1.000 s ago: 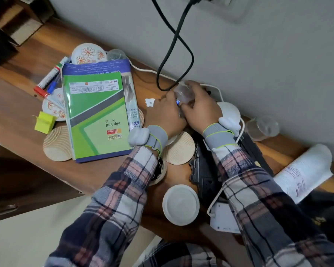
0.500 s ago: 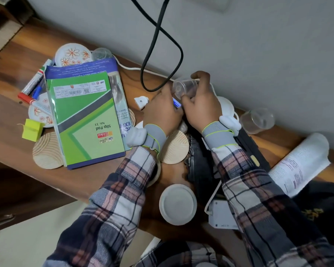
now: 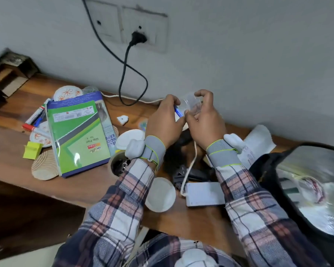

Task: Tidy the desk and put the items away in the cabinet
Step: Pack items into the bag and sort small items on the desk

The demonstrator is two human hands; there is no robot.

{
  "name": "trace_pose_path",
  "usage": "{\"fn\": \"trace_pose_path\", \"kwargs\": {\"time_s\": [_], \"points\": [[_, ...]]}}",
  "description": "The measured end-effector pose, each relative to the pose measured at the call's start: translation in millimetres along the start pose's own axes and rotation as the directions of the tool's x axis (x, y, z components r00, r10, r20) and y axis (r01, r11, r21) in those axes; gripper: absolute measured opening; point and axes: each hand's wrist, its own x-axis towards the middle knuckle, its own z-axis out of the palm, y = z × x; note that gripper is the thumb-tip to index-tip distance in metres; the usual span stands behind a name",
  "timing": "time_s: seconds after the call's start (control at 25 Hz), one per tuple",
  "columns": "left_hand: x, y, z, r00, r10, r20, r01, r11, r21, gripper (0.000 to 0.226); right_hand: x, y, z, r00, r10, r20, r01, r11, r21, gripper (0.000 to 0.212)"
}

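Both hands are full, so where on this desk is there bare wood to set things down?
Bare wood runs along the desk's front-left edge, below the yellow sticky pad and green slip pad. A smaller patch lies between the slip pad and black cable. Under both hands it is crowded.

Both hands are raised over the desk point(image 3: 81, 186) at centre. A slip pad point(image 3: 79, 137) lies at 9 o'clock of them, markers point(image 3: 35, 117) beyond it at 9. A round lid point(image 3: 160, 194) sits at 6 o'clock; a flat box point(image 3: 202, 193) just beside it at 3.
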Motion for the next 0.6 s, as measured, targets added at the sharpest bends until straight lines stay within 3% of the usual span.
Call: {"fn": "trace_pose_path", "kwargs": {"time_s": [0.16,0.4,0.6], "points": [[-20,64,23,0.984,0.170,0.058,-0.169,0.985,-0.029,0.033,-34,19,-70,0.984,0.029,-0.176,-0.033,0.999,-0.018,0.048],[-70,156,81,0.899,0.408,0.158,-0.382,0.908,-0.174,0.034,-111,66,-167,0.912,0.118,-0.393,-0.150,0.987,-0.053,0.048],[-117,190,128,0.839,0.477,0.262,-0.466,0.878,-0.109,0.039,-170,106,-203,0.884,0.239,-0.401,-0.276,0.960,-0.038,0.048]]}}
